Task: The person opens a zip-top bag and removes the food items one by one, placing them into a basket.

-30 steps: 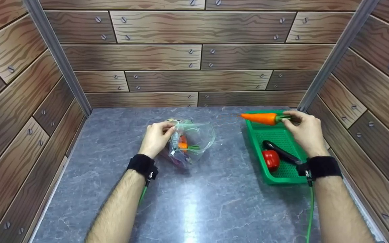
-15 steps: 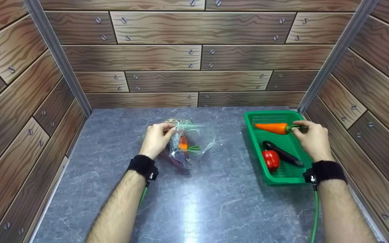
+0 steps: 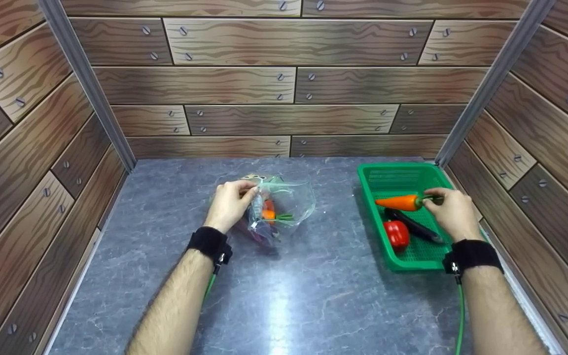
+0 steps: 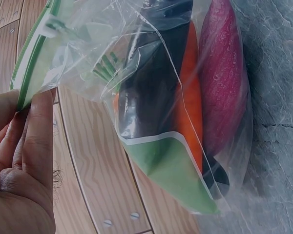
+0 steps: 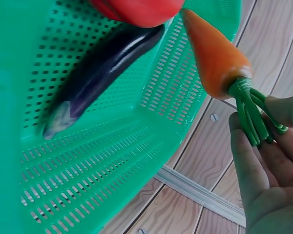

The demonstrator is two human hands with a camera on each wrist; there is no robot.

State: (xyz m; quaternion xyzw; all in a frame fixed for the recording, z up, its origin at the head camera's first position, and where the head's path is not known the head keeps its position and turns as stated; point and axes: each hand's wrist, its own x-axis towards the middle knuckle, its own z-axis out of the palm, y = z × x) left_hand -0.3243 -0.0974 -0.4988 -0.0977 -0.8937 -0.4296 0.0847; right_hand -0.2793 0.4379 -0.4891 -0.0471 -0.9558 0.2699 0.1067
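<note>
Left of centre in the head view, the left hand pinches the green-edged rim of a clear bag between thumb and fingers, holding its mouth up off the grey table. The left wrist view shows the fingers closed on that rim at the left edge of the frame. Inside the bag lie a dark vegetable, an orange carrot and a purple-red one, pressed together toward the right of the frame.

Further right in the head view, a green tray sits at the table's right side, near the corner post. The right hand holds a carrot by its green stalk, fingers curled round the stalk, the orange tip pointing left. The carrot hangs over the tray, just above an eggplant; whether they touch I cannot tell. A red pepper lies beside the eggplant, toward the tray's near left.

In the right wrist view the carrot sits at upper right, its stalk gripped by fingers at the right edge, the eggplant lying on the tray's perforated floor.
</note>
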